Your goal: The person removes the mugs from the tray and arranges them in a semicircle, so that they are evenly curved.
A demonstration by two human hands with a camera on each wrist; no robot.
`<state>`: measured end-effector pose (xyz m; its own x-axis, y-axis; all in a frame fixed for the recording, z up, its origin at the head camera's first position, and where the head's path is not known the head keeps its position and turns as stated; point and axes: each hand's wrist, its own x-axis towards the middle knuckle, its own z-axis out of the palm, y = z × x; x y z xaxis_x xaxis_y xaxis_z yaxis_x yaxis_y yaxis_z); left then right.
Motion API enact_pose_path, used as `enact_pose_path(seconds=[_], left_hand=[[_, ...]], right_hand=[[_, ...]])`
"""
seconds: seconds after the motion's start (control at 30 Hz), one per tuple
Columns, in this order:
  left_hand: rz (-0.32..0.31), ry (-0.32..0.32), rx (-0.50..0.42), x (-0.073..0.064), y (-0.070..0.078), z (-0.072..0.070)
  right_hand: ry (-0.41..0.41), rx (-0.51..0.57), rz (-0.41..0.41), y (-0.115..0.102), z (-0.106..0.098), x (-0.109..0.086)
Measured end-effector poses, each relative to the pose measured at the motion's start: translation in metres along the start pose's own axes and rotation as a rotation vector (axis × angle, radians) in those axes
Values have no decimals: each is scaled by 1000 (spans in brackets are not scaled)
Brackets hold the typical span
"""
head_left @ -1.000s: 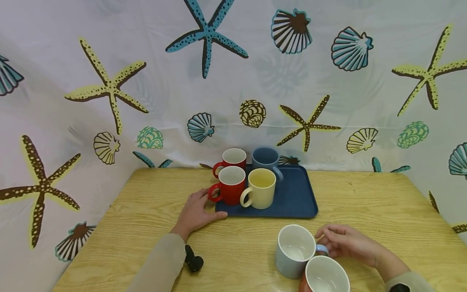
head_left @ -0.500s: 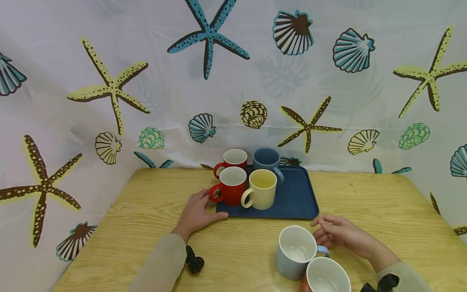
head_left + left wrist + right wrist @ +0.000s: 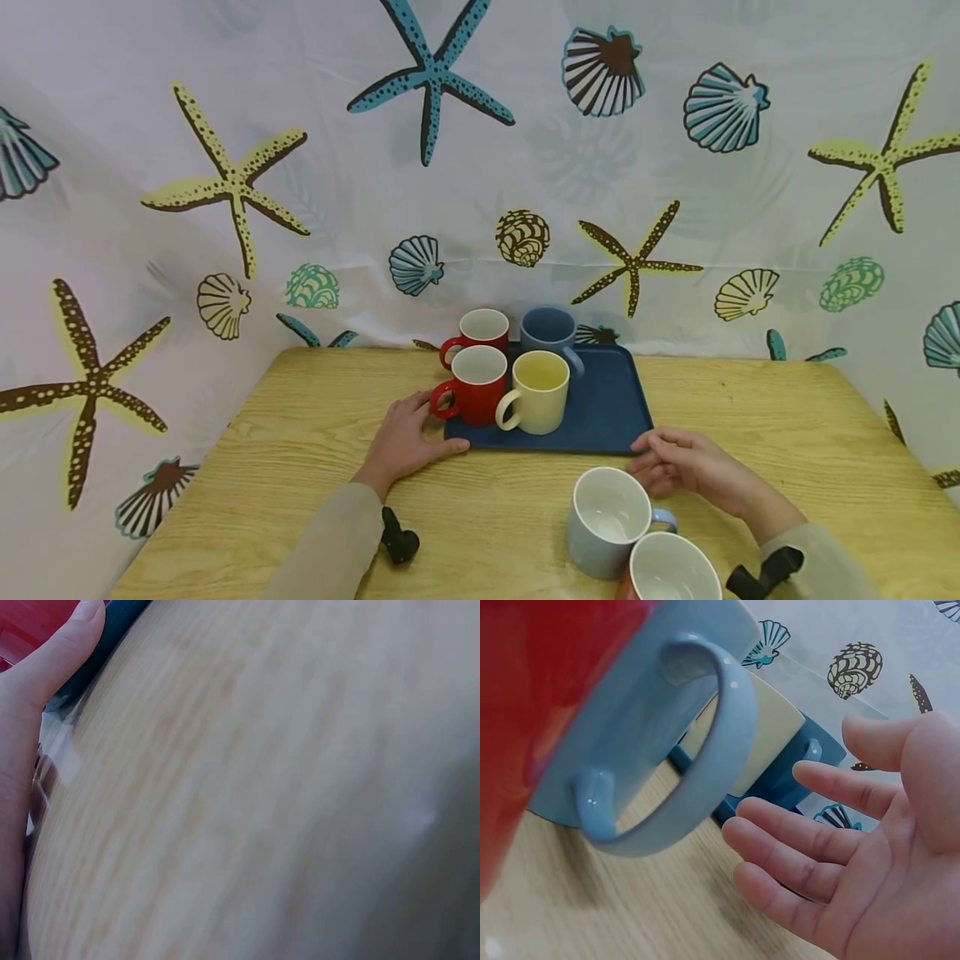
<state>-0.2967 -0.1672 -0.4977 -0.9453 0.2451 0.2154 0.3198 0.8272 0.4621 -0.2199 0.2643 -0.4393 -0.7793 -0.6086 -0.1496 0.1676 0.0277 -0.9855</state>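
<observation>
My left hand rests at the left front corner of the dark blue tray, its thumb along the front edge. Close to its fingers stands the front red mug. On the tray are also a cream mug, a second red mug and a blue mug. My right hand is at the tray's right front corner, fingers loosely extended and holding nothing; whether it touches the tray is unclear. Before it stands a light blue mug, its handle near in the right wrist view.
An orange-red mug with a white inside stands against the light blue one, cut off by the lower frame edge. A patterned cloth hangs behind the wooden table.
My right hand has moved left and away from me, from beside the light blue mug's handle to the tray's right front corner. The left hand and the mugs stay put.
</observation>
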Motion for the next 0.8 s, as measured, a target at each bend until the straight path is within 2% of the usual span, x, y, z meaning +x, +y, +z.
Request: enact_pose_path(seconds=[0.8], left_hand=[[15,24,6,2,-4,5]], right_hand=[[102,-71,0,-15,-1,29]])
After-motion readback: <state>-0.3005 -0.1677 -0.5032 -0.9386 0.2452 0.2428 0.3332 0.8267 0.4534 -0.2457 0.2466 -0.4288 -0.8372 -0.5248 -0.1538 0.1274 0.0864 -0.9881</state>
